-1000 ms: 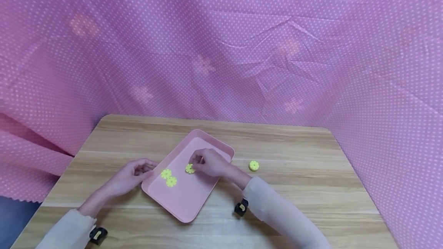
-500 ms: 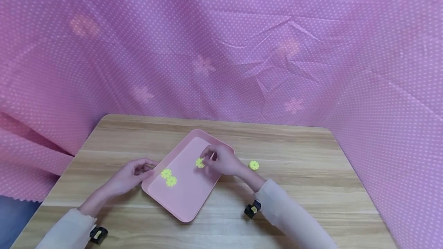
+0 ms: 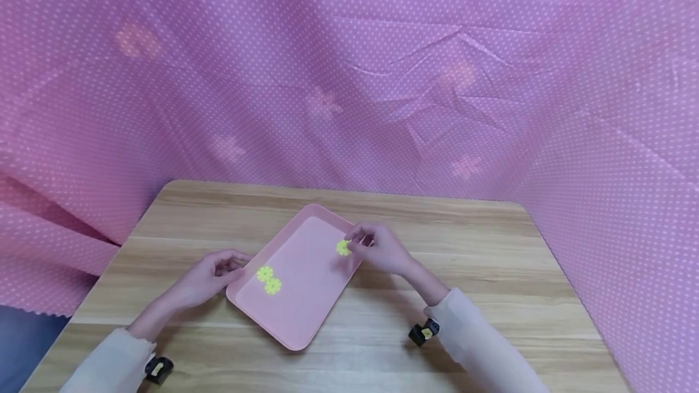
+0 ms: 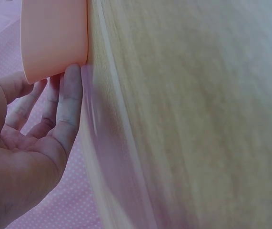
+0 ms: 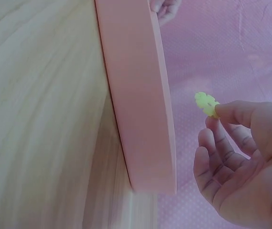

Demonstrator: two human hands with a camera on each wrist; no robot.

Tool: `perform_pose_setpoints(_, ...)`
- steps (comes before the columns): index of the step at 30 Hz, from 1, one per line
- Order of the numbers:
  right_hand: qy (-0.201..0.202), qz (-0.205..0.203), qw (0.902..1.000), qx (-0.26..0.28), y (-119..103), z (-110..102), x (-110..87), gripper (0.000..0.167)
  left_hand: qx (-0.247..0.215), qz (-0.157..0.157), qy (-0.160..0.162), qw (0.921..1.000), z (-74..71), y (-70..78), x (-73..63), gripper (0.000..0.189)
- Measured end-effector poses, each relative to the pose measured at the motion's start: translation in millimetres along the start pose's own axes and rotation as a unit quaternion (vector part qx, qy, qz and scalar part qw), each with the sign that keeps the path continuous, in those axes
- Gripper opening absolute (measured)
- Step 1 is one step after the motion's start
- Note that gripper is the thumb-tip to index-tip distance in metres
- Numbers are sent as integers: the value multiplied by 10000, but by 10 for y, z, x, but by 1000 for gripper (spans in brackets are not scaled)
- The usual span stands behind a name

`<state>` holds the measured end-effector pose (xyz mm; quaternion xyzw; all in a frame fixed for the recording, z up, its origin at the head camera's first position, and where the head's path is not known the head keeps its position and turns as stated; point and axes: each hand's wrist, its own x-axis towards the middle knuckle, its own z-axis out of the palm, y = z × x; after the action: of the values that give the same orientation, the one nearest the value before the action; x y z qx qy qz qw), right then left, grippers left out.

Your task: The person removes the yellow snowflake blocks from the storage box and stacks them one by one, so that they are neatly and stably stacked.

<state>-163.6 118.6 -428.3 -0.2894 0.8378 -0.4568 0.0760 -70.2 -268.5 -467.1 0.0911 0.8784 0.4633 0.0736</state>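
My right hand (image 3: 382, 250) pinches a thin yellow flower-shaped piece (image 5: 205, 103) between thumb and fingertips, its other fingers loosely curled. In the head view this piece overlaps the right rim of the pink tray (image 3: 306, 314). Two more yellow flower-shaped pieces (image 3: 269, 280) lie side by side on the tray floor, toward its left. At the tray's left edge my left hand (image 3: 204, 278) holds the wall, thumb at the rim. The left wrist view shows the fingertips (image 4: 73, 76) against the outside of that wall.
The tray stands at an angle on a wood-grain table (image 3: 464, 247). Pink dotted cloth (image 3: 349, 77) hangs behind the table and along both sides. Each wrist carries a small black camera (image 3: 423, 332).
My right hand has moved right with the pinched yellow piece, from over the tray's middle to its right rim. It now covers the yellow piece on the table. The left hand stays put.
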Motion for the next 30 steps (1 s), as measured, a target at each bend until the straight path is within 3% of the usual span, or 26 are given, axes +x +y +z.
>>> perform_pose_setpoints(19,761,682,9947,81,451,-550,-362,16,31,-126,-1,9999,8,22,-17,32)
perform_pose_setpoints(30,1077,1084,9874,422,740,-646,-559,18,58,-127,-7,9999,6,26,-9,31)
